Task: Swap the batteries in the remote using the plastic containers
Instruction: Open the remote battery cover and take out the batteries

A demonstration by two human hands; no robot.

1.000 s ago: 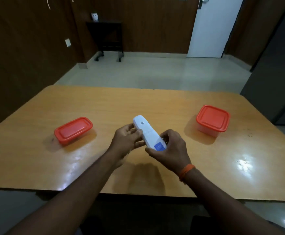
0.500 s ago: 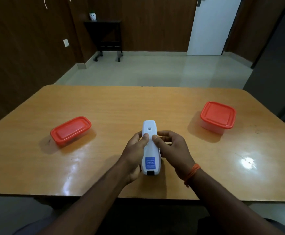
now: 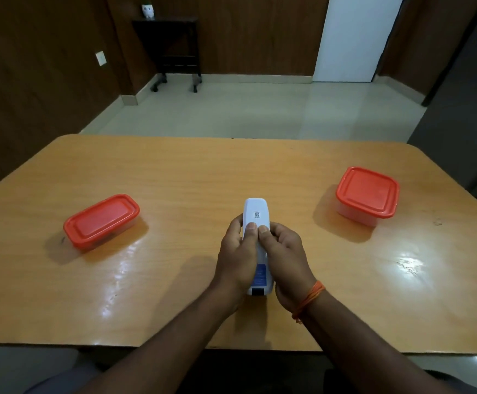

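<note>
Far left wall: pale switch plate (image 3: 101,58) on dark wood panelling. Wooden table (image 3: 174,177), glossy, rounded corners, fills the lower view. On its left part, a plastic container with red lid (image 3: 101,221), oblong, lid on, sitting flat, well apart from the hands. Behind, against the back wall, a dark side table (image 3: 172,46) with a small white figure (image 3: 147,10) on top; detail too small to make out. Centre, near the table's front edge: left hand (image 3: 237,260) wrapped round the left side of the white remote (image 3: 255,214), fingers curled under and out of sight, thumb laid across the back with its tip pressing on the casing. Remote lies lengthwise, pointing away from the person, back face up; a small code label shows near the far end, a blue label near the near end. Cannot tell whether it rests on the table or is held just above it. Right hand (image 3: 285,257) grips the remote's right side, thumb tip pressed on the back, touching the left thumb tip side by side. Orange thread band (image 3: 308,301) round the right wrist. Right part of the table: second container with red lid (image 3: 367,194), squarer, lid on, clear body visible below the rim, well apart from the hands. Back wall, right: white door (image 3: 353,38).
</note>
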